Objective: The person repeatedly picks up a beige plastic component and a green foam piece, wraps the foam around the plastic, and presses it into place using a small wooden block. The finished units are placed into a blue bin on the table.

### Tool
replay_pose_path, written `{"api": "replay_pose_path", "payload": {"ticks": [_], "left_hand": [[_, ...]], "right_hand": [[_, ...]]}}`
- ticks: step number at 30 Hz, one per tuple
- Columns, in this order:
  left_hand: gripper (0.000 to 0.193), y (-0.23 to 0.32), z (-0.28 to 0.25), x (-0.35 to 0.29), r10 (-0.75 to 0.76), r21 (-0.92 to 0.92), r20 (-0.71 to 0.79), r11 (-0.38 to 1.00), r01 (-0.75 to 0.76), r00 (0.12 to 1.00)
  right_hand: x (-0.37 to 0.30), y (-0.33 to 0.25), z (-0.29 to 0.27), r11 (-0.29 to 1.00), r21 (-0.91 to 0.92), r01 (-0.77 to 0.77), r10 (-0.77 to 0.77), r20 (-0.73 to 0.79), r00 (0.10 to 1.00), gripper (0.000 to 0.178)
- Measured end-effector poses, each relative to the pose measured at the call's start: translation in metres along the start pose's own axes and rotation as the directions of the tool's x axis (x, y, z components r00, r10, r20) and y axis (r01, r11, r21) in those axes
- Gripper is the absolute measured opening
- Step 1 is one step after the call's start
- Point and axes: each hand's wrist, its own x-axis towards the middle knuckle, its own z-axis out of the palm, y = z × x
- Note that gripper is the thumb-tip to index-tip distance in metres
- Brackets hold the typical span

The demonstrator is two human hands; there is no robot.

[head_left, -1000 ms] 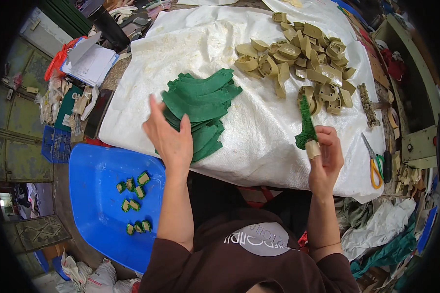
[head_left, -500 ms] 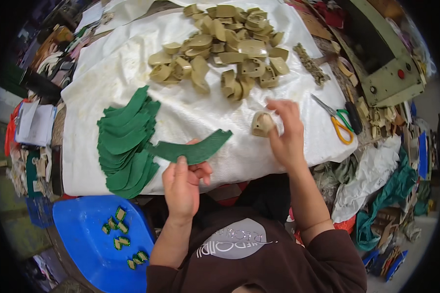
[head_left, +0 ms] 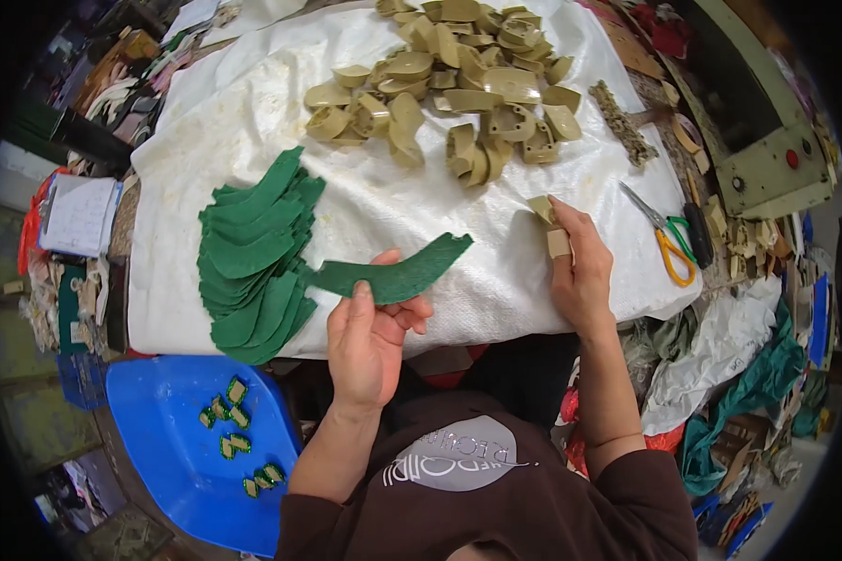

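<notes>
My left hand (head_left: 370,341) pinches a curved green strip (head_left: 426,273) of leather-like material between thumb and fingers, its long end stretching to the right. A stack of similar green pieces (head_left: 253,257) lies on the white sheet just left of this hand. To the right, my right hand (head_left: 585,276) grips a beige shoe heel (head_left: 558,243), raised off the sheet; part of the heel is hidden by the fingers. Beyond both hands spreads a heap of beige shoe heels (head_left: 458,100).
A blue basin (head_left: 159,439) at lower left holds several small heels with green edges. Scissors (head_left: 664,238) with orange and green handles lie right of my right hand, beside a dark-handled tool (head_left: 698,224). A green machine (head_left: 767,178) stands at far right.
My right hand has closed round the single heel that lay on the sheet and lifted it. My left hand still holds the green strip. The whole view has shifted slightly.
</notes>
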Motion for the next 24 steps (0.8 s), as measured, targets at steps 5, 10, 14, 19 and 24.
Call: {"api": "replay_pose_path", "payload": {"ticks": [5,10,14,19,24], "left_hand": [[0.044,-0.001,-0.003,-0.002,0.041,0.052,0.025,0.998,-0.043,0.999],[0.044,0.000,0.000,-0.005,0.059,0.089,0.009,0.994,-0.059,0.998],[0.044,0.005,0.005,-0.007,0.064,0.101,0.024,0.993,-0.066,0.998],[0.044,0.002,0.000,-0.008,0.084,0.112,-0.001,0.990,-0.083,0.996],[0.037,-0.004,0.010,-0.011,0.156,0.088,-0.060,0.985,-0.150,0.986]], "right_hand": [[0.011,0.012,0.007,1.000,0.007,0.012,-0.012,0.046,0.999,0.044],[0.020,0.010,-0.001,0.999,-0.047,0.025,-0.015,0.200,0.980,0.029],[0.021,0.035,-0.001,0.627,0.657,-0.418,0.522,0.043,0.852,0.026],[0.007,-0.012,-0.006,0.478,0.863,-0.164,0.282,0.026,0.959,0.036],[0.001,-0.092,0.008,0.791,0.569,0.227,-0.265,-0.017,0.964,0.043]]}}
